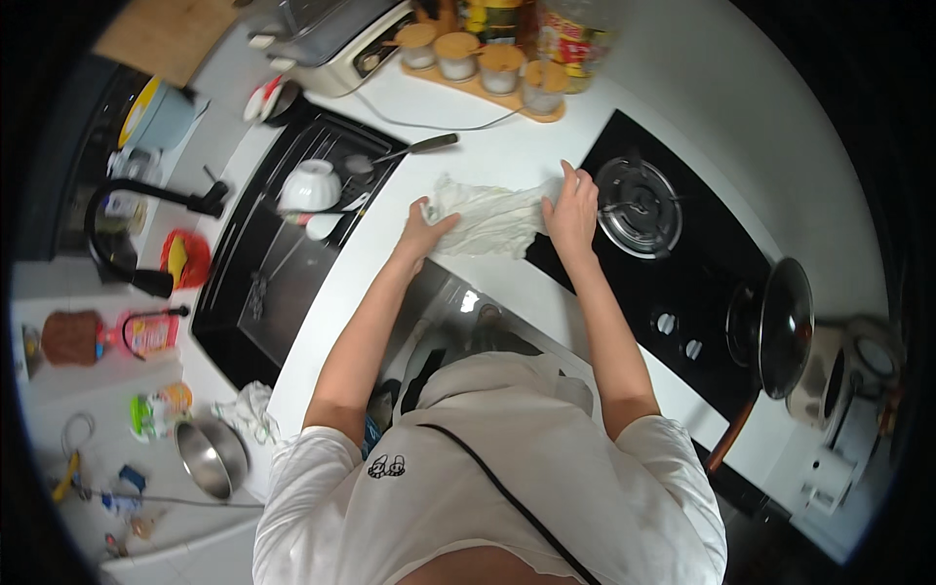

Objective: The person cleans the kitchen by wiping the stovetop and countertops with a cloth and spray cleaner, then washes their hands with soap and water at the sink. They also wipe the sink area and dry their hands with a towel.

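A wrinkled white cloth [486, 219] lies spread on the white countertop [475, 161] between the sink and the gas hob. At the cloth's left edge, my left hand [428, 230] has its thumb and fingers apart around a fold; whether it grips the fabric is unclear. My right hand [574, 208] is at the opposite end, beside the hob's left burner, with the cloth's edge between thumb and fingers. The cloth's lower right part reaches the corner of the black glass hob [629, 292].
Left is a black sink [278, 292] with a white bowl [311, 185]; a knife-like utensil [435, 143] overhangs its edge. Seasoning jars [501, 69] on a wooden tray stand behind the cloth, a cable before them. A lidded pan [786, 329] sits on the right burner.
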A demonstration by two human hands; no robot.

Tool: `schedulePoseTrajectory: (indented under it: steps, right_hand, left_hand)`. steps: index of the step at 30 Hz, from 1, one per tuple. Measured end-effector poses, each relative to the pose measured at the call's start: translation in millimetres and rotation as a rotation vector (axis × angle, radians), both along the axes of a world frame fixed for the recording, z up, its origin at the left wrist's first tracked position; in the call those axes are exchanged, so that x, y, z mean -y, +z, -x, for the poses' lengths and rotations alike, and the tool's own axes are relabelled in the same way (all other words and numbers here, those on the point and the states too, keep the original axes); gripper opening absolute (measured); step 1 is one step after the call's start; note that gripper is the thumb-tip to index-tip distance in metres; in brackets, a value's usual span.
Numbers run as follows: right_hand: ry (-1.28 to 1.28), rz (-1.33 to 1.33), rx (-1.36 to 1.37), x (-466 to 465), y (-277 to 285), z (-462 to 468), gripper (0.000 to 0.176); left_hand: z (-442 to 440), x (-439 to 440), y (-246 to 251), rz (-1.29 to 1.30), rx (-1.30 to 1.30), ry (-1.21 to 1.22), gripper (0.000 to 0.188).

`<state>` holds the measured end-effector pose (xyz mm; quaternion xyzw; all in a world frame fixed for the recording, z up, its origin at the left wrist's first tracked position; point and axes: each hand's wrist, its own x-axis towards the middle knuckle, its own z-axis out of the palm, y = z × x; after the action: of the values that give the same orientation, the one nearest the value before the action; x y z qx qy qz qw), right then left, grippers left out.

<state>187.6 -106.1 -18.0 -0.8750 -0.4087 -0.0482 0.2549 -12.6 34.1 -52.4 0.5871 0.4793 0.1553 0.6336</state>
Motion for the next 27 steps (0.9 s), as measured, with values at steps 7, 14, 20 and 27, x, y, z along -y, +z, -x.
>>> schedulePoseTrajectory:
  steps: [7,14,20,27]
  right_hand:
    - [0.394,0.106,-0.158,-52.2,-42.3,17.7,0.047]
    - [0.629,0.15,-0.757,-10.1,-28.1,3.7,0.018]
    - [0.498,-0.286,-0.746,6.3,66.7,-20.1,0.009]
    - [0.822,-0.488,0.098,19.4,125.3,12.2,0.019]
  left_hand:
    - [13.6,19.9,8.9,0.284,0.171,0.018,0.038]
    - [35.6,45.0,62.5,-0.426,0.154,-0.362,0.018]
    - [30.6,3.3,112.0,-0.739,0.289,-0.2,0.022]
    - [52.9,-27.2,115.9,-0.805,0.479,-0.278,0.032]
